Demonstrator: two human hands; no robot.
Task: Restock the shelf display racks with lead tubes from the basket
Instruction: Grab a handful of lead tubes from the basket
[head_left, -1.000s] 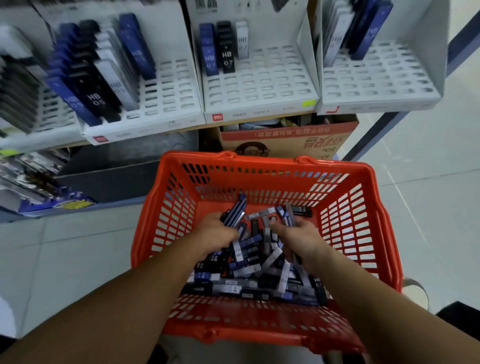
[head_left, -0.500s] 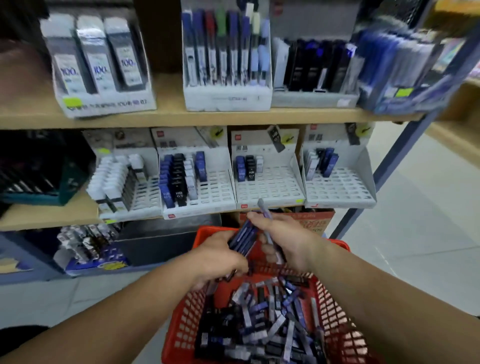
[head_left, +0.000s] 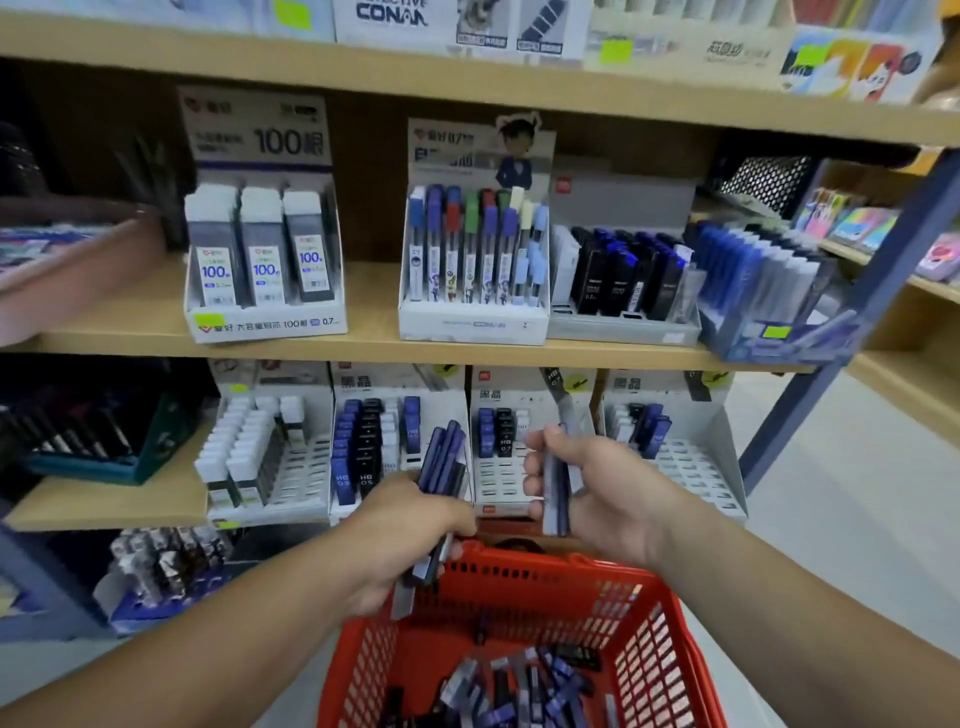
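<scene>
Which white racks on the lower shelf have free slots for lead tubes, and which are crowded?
Free slots: the third rack and the rightmost rack, in front of their few tubes. Crowded: the leftmost rack and the left half of the second rack.

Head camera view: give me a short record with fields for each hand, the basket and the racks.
left hand: grips a bundle of blue tubes, upright
right hand: holds a few tubes, upright
basket: red, below the hands, loose tubes inside
racks: white, lower shelf, the two on the right mostly bare slots
</scene>
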